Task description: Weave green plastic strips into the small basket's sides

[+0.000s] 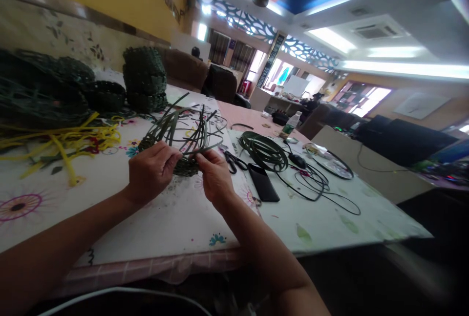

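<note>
Left hand (152, 167) and right hand (215, 173) pinch a round, dark-green, part-woven strip basket (186, 167). Black, loop-handled scissors (230, 158) lie nearby

"What sort of place are we seeing?"

"It's looking like an office: padded chairs (185, 69) are standing around the room, ceiling lights (331, 40) are glowing, and an air vent (375, 30) is sitting overhead."

"And what's making it a craft workshop too?"

"Dark woven baskets (144, 79) are standing on a flowered tablecloth (183, 223), yellow strips (66, 163) are lying loose before them, green coiled strips (259, 146) are resting near scissors (230, 159), and a part-woven piece (186, 167) is taking shape."
</note>
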`<state>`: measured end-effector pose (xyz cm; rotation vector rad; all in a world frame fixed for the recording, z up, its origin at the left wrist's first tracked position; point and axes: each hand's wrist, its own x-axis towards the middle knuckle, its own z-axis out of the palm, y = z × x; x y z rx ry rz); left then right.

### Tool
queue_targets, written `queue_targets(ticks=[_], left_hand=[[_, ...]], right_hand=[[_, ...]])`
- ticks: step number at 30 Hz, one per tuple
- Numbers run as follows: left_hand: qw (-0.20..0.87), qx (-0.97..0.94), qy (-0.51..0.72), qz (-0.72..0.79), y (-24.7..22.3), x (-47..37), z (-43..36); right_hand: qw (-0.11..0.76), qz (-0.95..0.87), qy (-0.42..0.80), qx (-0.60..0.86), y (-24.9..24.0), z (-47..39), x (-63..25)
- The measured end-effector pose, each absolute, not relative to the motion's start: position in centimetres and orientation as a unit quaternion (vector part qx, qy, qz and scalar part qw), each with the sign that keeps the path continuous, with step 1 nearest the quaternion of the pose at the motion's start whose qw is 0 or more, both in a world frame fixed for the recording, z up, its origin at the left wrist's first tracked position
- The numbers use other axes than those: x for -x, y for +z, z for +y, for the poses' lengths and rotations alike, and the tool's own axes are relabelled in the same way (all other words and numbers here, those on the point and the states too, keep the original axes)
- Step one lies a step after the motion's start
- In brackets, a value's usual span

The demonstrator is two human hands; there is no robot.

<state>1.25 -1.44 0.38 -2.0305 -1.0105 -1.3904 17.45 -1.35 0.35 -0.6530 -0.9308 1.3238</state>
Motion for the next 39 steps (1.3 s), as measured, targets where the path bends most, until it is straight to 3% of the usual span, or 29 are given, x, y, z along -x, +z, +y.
queue_targets(ticks=[16,24,28,32,39], left_hand=[[0.201,0.718,-0.497,-0.442,0.7,-0.2,-0.5],[0.197,0.719,-0.487,-0.455,1.0,0.1,-0.5],[0.219,0.727,-0.471,-0.45,0.9,-0.1,-0.5],[0.214,0.765,-0.437,-0.422,0.8,-0.2,-0.7],[0.177,0.791,-0.432,-0.396,1.1,0.2,-0.5]], right_hand=[[0.7,-0.463,0.467,0.28,-1.1,-1.8,-16.1],[0.634,-0.707,0.001,0.314,-1.6,-1.3,-17.8],[0.569,-0.761,-0.112,0.289,-0.9,-1.0,-18.3],[0.544,-0.78,-0.091,0.297,1.0,-0.7,-18.6],[0.51,-0.802,0.163,0.264,3.9,0.9,-18.1]])
